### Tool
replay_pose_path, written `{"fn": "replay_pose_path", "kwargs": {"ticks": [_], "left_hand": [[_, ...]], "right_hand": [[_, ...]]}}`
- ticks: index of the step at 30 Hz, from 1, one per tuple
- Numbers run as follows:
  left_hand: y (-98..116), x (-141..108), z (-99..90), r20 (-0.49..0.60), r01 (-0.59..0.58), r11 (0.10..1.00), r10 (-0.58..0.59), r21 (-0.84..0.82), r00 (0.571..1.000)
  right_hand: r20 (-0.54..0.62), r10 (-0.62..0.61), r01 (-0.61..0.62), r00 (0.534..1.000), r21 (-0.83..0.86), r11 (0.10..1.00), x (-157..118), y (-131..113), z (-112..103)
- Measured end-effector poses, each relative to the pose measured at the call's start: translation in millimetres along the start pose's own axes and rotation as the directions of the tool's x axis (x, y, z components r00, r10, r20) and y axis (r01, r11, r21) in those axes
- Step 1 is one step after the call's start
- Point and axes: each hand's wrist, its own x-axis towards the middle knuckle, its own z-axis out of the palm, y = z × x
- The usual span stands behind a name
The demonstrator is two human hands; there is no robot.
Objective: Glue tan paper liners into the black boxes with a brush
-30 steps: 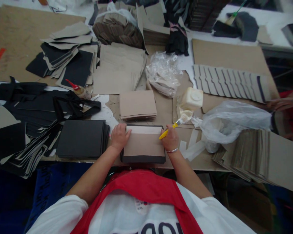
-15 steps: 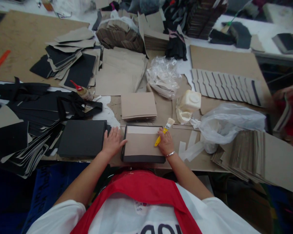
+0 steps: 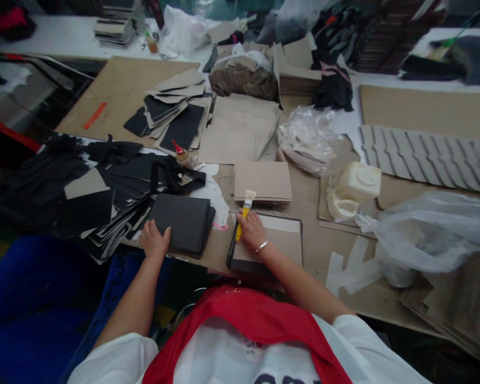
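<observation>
Clock hub: my right hand (image 3: pixel 252 230), 12 straight away from me. That hand is closed around the yellow handle of a brush (image 3: pixel 245 212), pale bristles up toward 12. It sits over the left part of a brown panel (image 3: pixel 282 242), which lies on a black-edged board with a white strip along its far side. My left hand (image 3: pixel 155 241) is at 9, fingers spread and thumb apart, at the near left corner of a stack of black boards (image 3: pixel 180 221) (contact I can't tell).

Containers. Between 2 and 3: a whitish plastic jug (image 3: pixel 362 180), boxy, with a ragged round opening on its near side (contents not readable). At 1: a crumpled clear bag (image 3: pixel 307 130), glossy, pale flat pieces showing low in it. At 3: a larger cloudy bag (image 3: pixel 436 224), loose and puffed; what it holds is unclear. Between 10 and 11: a squat bottle (image 3: pixel 186 160) with a red pointed nozzle, tilted.

Materials. The black boards are smooth, matt, rectangular. At 12, just beyond the brush: brown cards (image 3: pixel 264 181), flat, squarely piled. Farther at 12: grey-beige sheets (image 3: pixel 236 130), slightly fanned at the right edge.
</observation>
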Motion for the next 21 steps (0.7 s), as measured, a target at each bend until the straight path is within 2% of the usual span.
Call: {"fn": "replay_pose_path", "kwargs": {"ticks": [3,6,9,12,14,16,17,19,21], "left_hand": [[-16.1,19.6,-6.9,0.137,0.18,0.984,-0.179,0.003,0.974],[-22.4,35.6,-14.2,0.27,0.252,0.968,-0.241,-0.005,0.932],[-22.5,44.7,-20.5,0.267,0.262,0.965,-0.259,0.024,0.928],[-22.7,49.2,-32.7,0.19,0.281,0.958,-0.285,0.049,0.939],[-24.1,49.8,-50.0,0.174,0.286,0.958,-0.283,0.006,0.943],[-24.2,47.8,-75.8,0.222,0.317,0.935,-0.279,-0.157,0.934],[-22.7,45.6,-90.7,0.265,0.336,0.893,-0.261,-0.3,0.928],[-14.1,39.3,-119.7,0.328,0.41,0.702,-0.258,-0.583,0.909],[3.8,29.2,-140.5,0.346,0.426,0.561,-0.25,-0.71,0.904]], "right_hand": [[-0.033,-0.096,0.098,0.995,0.041,0.994,2.3,-7.3,-1.7],[-0.07,-0.139,0.145,0.988,0.083,0.986,-5.0,-8.9,-9.4],[-0.103,-0.145,0.156,0.984,0.113,0.981,-17.0,-8.0,-18.4],[-0.146,-0.134,0.154,0.98,0.135,0.979,-29.6,-5.5,-27.6],[-0.173,-0.11,0.137,0.979,0.157,0.978,-38.5,-2.9,-35.4],[-0.193,-0.05,0.088,0.98,0.192,0.978,-48.4,0.2,-45.4],[-0.205,-0.003,0.048,0.979,0.215,0.975,-53.5,1.5,-51.2],[-0.232,0.103,-0.036,0.967,0.276,0.96,-63.1,2.8,-63.4],[-0.256,0.211,-0.107,0.943,0.369,0.923,-70.7,1.9,-74.9]]}}
